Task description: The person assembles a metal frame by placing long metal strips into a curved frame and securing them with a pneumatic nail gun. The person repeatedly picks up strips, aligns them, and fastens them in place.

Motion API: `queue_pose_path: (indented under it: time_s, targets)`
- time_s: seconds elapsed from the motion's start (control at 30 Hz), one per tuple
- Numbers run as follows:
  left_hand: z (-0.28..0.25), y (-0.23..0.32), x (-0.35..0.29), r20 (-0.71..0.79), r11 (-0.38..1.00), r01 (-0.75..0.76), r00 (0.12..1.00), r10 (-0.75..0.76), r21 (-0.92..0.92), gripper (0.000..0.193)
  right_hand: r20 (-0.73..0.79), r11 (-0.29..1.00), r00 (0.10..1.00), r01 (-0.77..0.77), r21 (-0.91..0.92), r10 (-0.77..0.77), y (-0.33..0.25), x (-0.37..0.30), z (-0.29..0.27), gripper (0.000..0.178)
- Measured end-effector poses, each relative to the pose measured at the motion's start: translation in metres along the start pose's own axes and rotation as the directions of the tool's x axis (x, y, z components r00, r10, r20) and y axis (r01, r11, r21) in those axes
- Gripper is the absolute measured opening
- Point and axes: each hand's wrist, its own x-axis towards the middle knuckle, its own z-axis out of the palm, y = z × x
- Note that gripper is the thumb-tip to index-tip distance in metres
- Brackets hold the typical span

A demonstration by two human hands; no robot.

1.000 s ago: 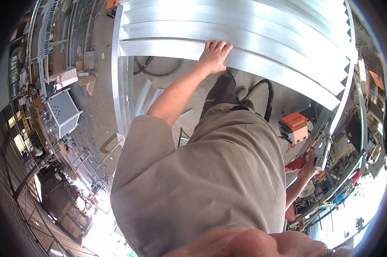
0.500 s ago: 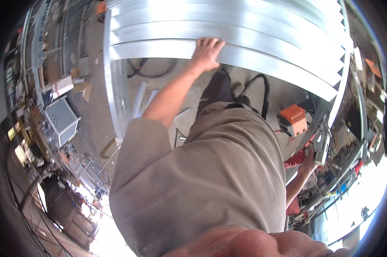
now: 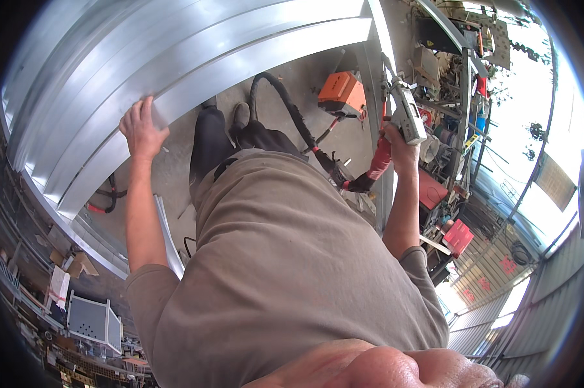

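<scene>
My left hand (image 3: 143,132) rests with its fingers spread on the nearest slat of a shiny metal slatted panel (image 3: 195,61), holding nothing. My right hand (image 3: 400,143) is closed around a handheld welding gun (image 3: 406,113) with a boxy grey body and a small screen. Its nozzle end points up beside the panel's upright metal post (image 3: 381,32). From the gun's rear, a red sleeve (image 3: 380,158) leads into a thick black hose (image 3: 282,97) that loops down to the floor.
An orange box-shaped machine (image 3: 342,94) stands on the floor beyond the hose. Cluttered shelving (image 3: 463,97) lines the right side, with a red box (image 3: 458,237) below. A grey metal cabinet (image 3: 93,321) stands at lower left, and long metal strips (image 3: 168,233) lie near my left arm.
The view has turned right, so the panel sits further left. My right hand has come up with the welding gun, close to the post. My left hand is still on the panel.
</scene>
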Motion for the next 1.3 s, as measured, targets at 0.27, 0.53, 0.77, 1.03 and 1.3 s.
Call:
queue_pose_path:
  time_s: [0.27, 0.53, 0.77, 1.03, 1.3]
  targets:
    - [-0.004, 0.005, 0.002, -0.025, 1.0, -0.016, 1.0, 0.017, 0.019, 0.097, 0.018, 0.999, 1.0, 0.014, -0.042, -0.013, -0.005, 0.015, 0.002, 0.018]
    - [-0.002, 0.005, 0.002, -0.032, 0.999, 0.011, 0.999, -0.009, 0.039, 0.095, 0.018, 0.999, 0.999, -0.034, 0.003, 0.034, -0.009, 0.019, 0.009, 0.017]
    - [-0.002, 0.007, 0.001, -0.032, 0.999, -0.003, 0.999, 0.005, 0.046, 0.093, 0.022, 1.0, 1.0, -0.002, 0.031, 0.002, -0.011, 0.022, 0.013, 0.02]
    - [-0.002, 0.004, 0.0, -0.03, 1.0, -0.013, 0.999, 0.014, 0.019, 0.094, 0.055, 0.999, 0.998, 0.022, -0.024, -0.021, -0.017, 0.024, 0.01, 0.021]
    - [-0.003, 0.004, 0.002, -0.027, 1.0, -0.02, 0.999, 0.02, 0.011, 0.094, 0.048, 0.999, 0.998, 0.042, -0.023, -0.041, -0.019, 0.031, 0.009, 0.021]
